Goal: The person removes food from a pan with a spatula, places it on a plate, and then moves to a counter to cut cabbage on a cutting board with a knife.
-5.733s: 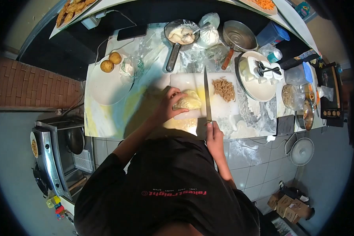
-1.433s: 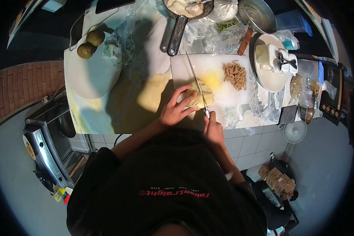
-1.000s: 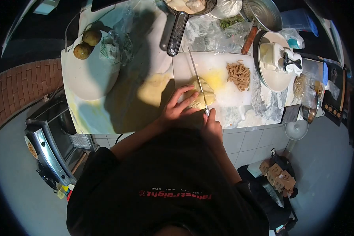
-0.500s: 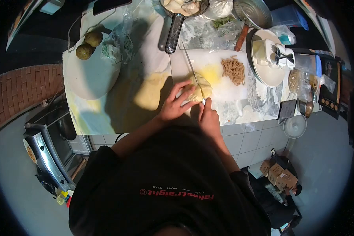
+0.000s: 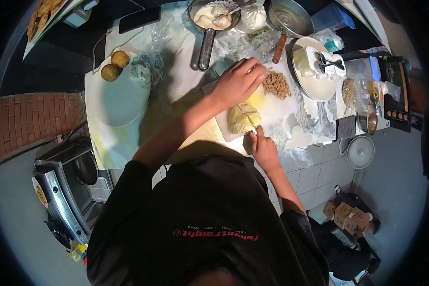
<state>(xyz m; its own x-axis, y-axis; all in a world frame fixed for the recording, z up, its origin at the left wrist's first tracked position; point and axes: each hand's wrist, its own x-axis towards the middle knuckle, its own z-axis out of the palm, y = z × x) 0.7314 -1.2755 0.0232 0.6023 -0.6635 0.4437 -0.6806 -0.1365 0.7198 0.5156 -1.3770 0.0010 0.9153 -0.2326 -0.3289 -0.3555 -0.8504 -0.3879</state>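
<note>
A pale yellow-green cabbage piece [image 5: 242, 119] lies on the white cutting board [image 5: 282, 109], with a cut line running through it. My right hand [image 5: 266, 151] is closed around the handle of a knife [image 5: 254, 130] at the cabbage's near side. Most of the blade is hidden by the cabbage and my left hand. Beyond the cabbage, my left hand [image 5: 243, 82] is over the board with its fingers curled together; what they hold, if anything, is hidden. Close to its fingertips is a pile of brown strips [image 5: 276, 85].
A pan with creamy batter [image 5: 207, 18] stands at the back, its handle pointing toward me. On the left, a white plate [image 5: 112, 102] bears two brownish round fruits [image 5: 115, 66]. Another pan [image 5: 291, 19] and a plate of white containers [image 5: 314, 88] are at right. Someone bends near boxes [image 5: 348, 217].
My left hand has lifted off the cabbage and moved forward and right, toward the brown strips. My right hand stays on the knife at the cabbage. The view has shifted slightly.
</note>
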